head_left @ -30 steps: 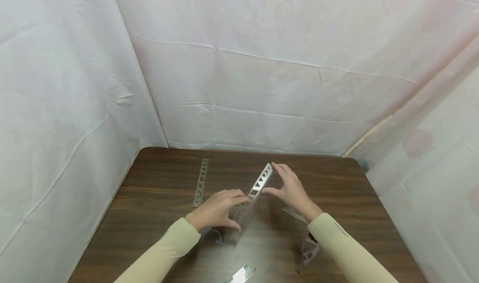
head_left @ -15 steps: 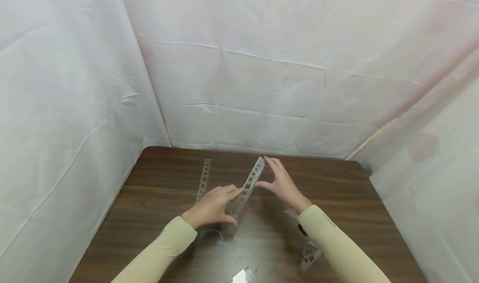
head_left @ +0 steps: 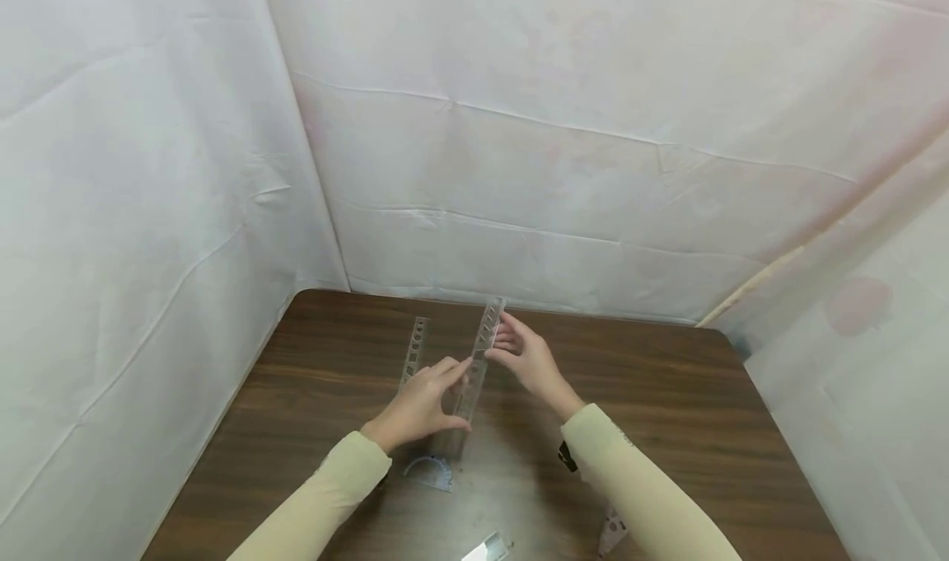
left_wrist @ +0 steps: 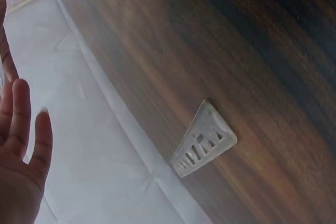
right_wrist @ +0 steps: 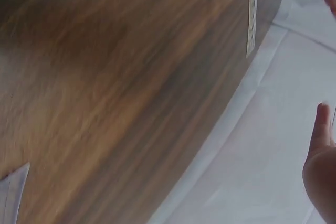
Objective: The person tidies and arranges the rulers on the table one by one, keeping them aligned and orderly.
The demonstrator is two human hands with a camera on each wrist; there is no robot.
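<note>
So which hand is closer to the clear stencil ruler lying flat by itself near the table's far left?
Left. The left hand sits just right of the flat stencil ruler, fingertips close beside it. The right hand is farther right, beyond the second ruler that both hands touch.

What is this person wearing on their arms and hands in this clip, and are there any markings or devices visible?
Both arms are covered by long, close-fitting pale cream-yellow sleeves that end at the wrists. The left hand and right hand are bare, with no gloves or rings visible. A small dark item shows under the right sleeve near the forearm, and faint small print sits on that sleeve; it is too small to read.
</note>
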